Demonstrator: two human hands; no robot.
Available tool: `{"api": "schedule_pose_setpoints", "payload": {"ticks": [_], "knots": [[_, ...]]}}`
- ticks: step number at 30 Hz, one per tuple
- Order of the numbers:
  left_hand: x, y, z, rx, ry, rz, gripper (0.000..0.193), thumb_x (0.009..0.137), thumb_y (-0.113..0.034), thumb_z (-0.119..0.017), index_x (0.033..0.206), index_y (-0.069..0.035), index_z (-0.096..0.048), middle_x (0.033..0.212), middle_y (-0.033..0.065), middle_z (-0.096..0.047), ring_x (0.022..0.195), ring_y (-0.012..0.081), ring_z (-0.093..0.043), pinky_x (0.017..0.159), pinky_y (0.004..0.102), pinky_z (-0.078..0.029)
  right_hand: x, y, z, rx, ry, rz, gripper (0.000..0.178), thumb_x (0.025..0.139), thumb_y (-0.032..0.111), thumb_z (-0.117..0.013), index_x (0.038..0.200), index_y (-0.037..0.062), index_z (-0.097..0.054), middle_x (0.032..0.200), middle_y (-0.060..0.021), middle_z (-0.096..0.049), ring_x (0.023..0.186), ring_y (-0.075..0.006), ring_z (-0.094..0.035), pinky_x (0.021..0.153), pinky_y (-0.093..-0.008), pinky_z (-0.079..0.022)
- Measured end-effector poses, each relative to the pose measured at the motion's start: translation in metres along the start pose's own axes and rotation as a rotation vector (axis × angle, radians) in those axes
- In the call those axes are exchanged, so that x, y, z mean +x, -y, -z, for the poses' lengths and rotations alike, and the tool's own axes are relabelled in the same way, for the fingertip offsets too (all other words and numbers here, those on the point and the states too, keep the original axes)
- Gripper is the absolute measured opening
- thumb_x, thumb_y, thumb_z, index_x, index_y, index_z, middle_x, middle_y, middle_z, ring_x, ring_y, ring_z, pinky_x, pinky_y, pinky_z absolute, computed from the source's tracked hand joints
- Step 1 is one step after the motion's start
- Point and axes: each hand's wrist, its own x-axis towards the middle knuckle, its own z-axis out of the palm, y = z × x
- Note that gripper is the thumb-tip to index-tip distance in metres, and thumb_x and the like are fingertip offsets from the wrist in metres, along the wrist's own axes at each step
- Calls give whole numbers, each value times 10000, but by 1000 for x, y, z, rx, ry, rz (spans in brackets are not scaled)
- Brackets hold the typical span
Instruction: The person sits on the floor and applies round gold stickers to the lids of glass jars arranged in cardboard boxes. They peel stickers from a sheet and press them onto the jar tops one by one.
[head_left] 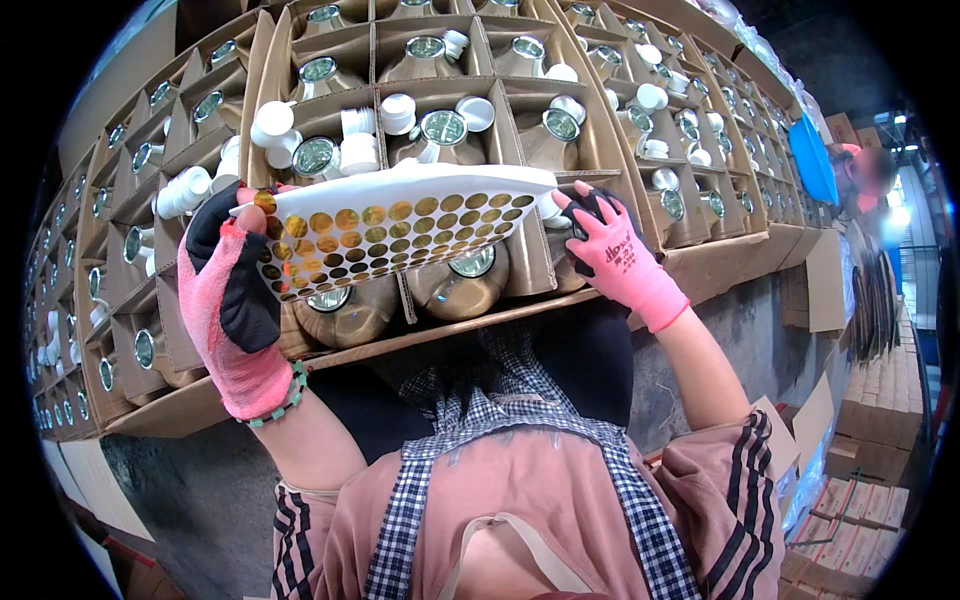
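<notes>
A white sheet of round gold stickers (400, 225) is held tilted over the open carton in front of me. My left hand (228, 270), in a pink and black glove with bare fingertips, grips the sheet's left end between thumb and fingers. At its right end is my right hand (618, 255), gloved alike, its fingers bent and apart; whether a fingertip touches the sheet I cannot tell. Beneath and behind the sheet, bottles with round gold-tan bodies (458, 290) and shiny silver mouths (444, 127) stand in cardboard compartments. The sheet hides part of the nearest rows.
White plastic caps (273, 120) lie beside many bottles. Similar divided cartons (130, 250) extend to the left and right (690, 150). A person (868, 175) is at the far right near a blue tray (812, 160). Stacked cardboard boxes (880, 400) stand along the right side.
</notes>
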Motion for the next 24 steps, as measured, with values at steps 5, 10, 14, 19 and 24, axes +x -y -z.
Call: {"api": "schedule_pose_setpoints", "payload": {"ticks": [5, 10, 14, 19, 24], "knots": [[-2, -6, -2, -79, 155, 87, 220, 756, -109, -632, 926, 23, -588, 849, 93, -613, 751, 126, -557, 694, 212, -420, -3, 5, 3, 16, -174, -105, 331, 599, 110, -648, 911, 67, -543, 1283, -120, -379, 1204, -325, -319, 966, -454, -281], [-21, -20, -32, -54, 387, 185, 166, 718, -77, -657, 840, 25, -610, 842, 89, -628, 706, 84, -552, 616, 175, -416, 2, 52, 94, 497, -931, -220, 273, 655, -7, -605, 925, 8, -567, 1055, -166, -550, 1048, -329, -486, 917, -404, -351], [-36, -24, -46, 19, 512, 198, 137, 728, -71, -655, 828, 17, -622, 834, 42, -613, 662, 40, -492, 594, 171, -393, 25, 96, 140, 193, -686, 13, 332, 611, 169, -706, 894, 43, -587, 951, -112, -568, 975, -347, -506, 833, -423, -394], [-39, -26, -44, 28, 627, 27, 139, 671, -18, -644, 799, 26, -612, 829, 81, -591, 779, 136, -541, 700, 251, -434, 50, 108, 129, 410, -532, -7, 220, 641, 105, -669, 817, 53, -548, 825, -77, -530, 913, -302, -509, 791, -408, -398], [-37, -26, -39, 51, 643, 40, 165, 675, -15, -644, 828, 29, -601, 815, 81, -581, 769, 131, -534, 692, 250, -432, 54, 114, 127, 512, -536, 6, 187, 621, 27, -673, 788, 46, -591, 765, -56, -591, 863, -275, -565, 815, -376, -430]]}}
